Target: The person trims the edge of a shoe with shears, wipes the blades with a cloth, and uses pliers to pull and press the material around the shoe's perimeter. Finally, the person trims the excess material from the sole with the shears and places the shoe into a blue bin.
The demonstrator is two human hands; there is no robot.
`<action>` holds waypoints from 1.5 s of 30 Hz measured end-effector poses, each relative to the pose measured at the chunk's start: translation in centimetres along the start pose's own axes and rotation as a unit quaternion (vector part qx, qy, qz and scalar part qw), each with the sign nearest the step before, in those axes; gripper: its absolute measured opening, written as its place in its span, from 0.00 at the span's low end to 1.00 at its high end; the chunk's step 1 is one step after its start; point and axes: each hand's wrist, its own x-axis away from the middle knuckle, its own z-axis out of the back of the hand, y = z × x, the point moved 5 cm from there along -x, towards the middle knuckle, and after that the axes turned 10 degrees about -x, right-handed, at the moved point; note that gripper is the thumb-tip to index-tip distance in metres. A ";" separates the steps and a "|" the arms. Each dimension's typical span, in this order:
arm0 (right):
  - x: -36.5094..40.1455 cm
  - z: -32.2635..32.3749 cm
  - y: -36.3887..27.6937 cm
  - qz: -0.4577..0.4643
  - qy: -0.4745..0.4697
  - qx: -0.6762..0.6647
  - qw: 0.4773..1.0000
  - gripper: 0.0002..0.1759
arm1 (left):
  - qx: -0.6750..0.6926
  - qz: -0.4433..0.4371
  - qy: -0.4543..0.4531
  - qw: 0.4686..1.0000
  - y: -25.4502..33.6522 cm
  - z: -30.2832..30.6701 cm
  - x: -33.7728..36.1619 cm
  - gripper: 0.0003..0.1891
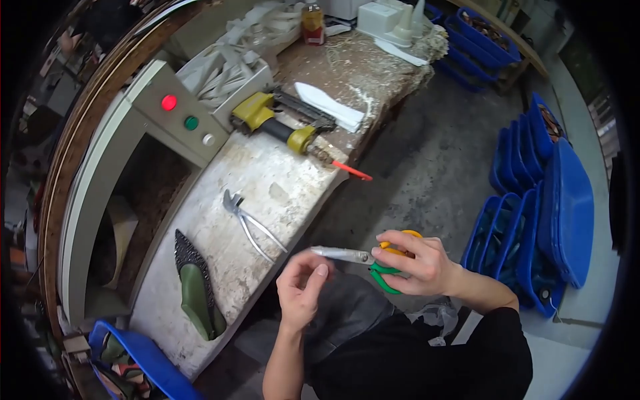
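Note:
My right hand (421, 267) is closed around a pair of scissors (347, 255) with one orange and one green handle. Its metal blades point left, toward my left hand (303, 283). That hand has curled fingers with the thumb near them, right at the blade tips; the fingertips are blurred, and whatever they pinch is too small to make out. On the bench (250, 200) to the left lie lasting pincers (250, 223) with spread handles. Nearer me, a green shoe last (195, 300) lies with a dark, glittery pointed upper (193, 257) on it.
A yellow-and-black pneumatic stapler (280, 127) with a red tip lies farther along the bench, beside white insole-like pieces (327, 107). A grey machine housing (160, 107) with buttons stands left. Blue baskets (567, 213) are stacked right; another blue basket (150, 363) is lower left.

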 end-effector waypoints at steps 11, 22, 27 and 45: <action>2.1 -9.4 -0.7 -0.294 -0.173 -0.836 0.431 0.44 | 0.126 -0.031 0.125 0.984 5.2 1.6 3.0 0.15; 1.5 -11.6 -2.6 -0.240 -0.197 -0.886 0.344 0.44 | 0.023 -0.023 0.187 0.982 5.9 2.6 3.9 0.07; 1.8 -12.1 -2.9 -0.241 -0.202 -0.895 0.316 0.46 | -0.090 -0.100 0.181 0.974 5.9 3.6 3.5 0.05; 2.2 -13.6 -4.8 -0.215 -0.166 -0.953 0.133 0.52 | -0.014 -0.183 0.202 0.962 5.1 1.7 2.5 0.04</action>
